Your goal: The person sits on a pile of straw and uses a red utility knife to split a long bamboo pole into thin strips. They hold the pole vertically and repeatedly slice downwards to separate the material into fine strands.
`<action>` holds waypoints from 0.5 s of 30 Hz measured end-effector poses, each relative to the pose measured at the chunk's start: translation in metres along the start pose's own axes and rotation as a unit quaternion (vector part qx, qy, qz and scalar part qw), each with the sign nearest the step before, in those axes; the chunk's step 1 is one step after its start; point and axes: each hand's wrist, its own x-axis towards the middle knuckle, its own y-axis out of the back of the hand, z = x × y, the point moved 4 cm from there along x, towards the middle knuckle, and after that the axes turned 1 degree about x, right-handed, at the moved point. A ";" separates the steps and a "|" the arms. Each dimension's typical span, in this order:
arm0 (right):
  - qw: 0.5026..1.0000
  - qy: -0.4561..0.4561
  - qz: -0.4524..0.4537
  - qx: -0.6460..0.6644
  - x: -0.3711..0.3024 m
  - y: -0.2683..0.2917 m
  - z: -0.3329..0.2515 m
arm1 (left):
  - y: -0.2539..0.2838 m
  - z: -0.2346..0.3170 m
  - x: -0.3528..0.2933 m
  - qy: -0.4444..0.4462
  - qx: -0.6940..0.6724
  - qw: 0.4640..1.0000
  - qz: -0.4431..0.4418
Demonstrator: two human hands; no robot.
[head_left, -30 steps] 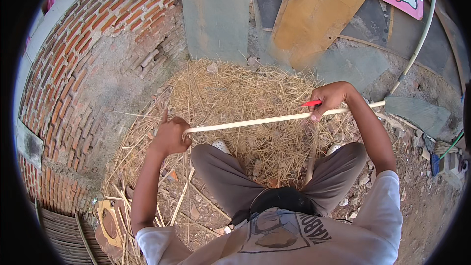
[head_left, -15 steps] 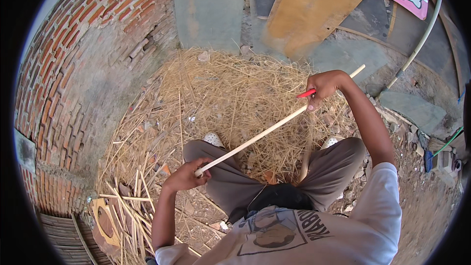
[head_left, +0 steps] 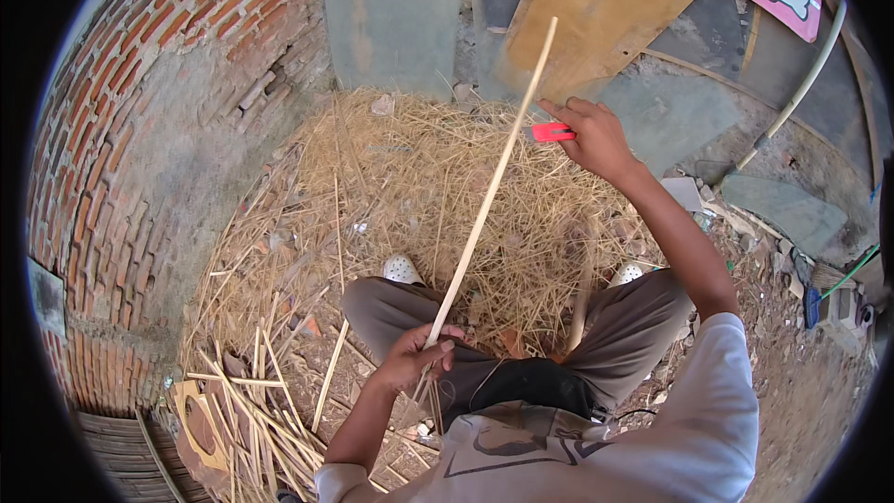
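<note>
Gripping a pale bamboo strip [head_left: 484, 196] low, the left hand [head_left: 416, 354] steadies it; beyond that grip, the right hand [head_left: 596, 138] clasps a red knife [head_left: 549, 132], shavings [head_left: 419, 186] already heaped.

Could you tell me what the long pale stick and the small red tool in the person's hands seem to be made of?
The long pale stick looks like peeled bamboo or rattan: cream, smooth, matte, thin and straight, like the split strips on the ground. The left hand grips its lower end. The small red tool in the right hand looks like glossy plastic, probably a cutter handle; no blade is visible.
</note>
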 end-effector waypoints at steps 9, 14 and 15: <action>0.953 -0.094 -0.171 0.233 -0.097 -0.061 -0.097 | -0.040 0.021 0.065 -0.034 -0.180 0.978 0.098; 0.965 -0.039 -0.124 0.227 -0.121 -0.071 -0.099 | -0.056 0.034 0.074 -0.011 -0.141 0.983 0.117; 0.967 -0.031 -0.133 0.214 -0.123 -0.074 -0.099 | -0.060 0.033 0.078 -0.016 -0.152 0.983 0.099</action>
